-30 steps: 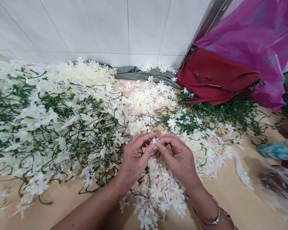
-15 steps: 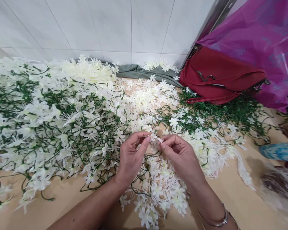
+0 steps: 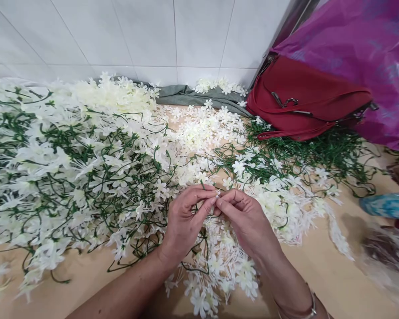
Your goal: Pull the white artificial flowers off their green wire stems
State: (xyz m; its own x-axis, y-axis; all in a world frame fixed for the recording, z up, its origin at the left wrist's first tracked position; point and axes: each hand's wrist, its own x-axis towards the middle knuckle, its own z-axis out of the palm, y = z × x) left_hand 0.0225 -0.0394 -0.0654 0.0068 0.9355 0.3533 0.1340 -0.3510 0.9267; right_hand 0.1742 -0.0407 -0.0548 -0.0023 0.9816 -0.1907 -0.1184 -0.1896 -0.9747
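Tan desk [image 3: 322,274], tiled wall [image 3: 146,35] at twelve o'clock. Left hand [image 3: 184,217] and right hand [image 3: 248,219] pinch a small white artificial-flower piece [image 3: 217,193]; probably light, soft, easily creased; best held by its base.

Makeshift craft workspace, I'd say; home or small workshop, I can't tell. White tiled wall [image 3: 146,35] behind my tan work surface [image 3: 319,270]. Heaped before me: artificial flowers [image 3: 55,157] on green stems, loose blossoms [image 3: 206,128]. Red handbag [image 3: 319,91], purple plastic bag [image 3: 359,40] alongside.
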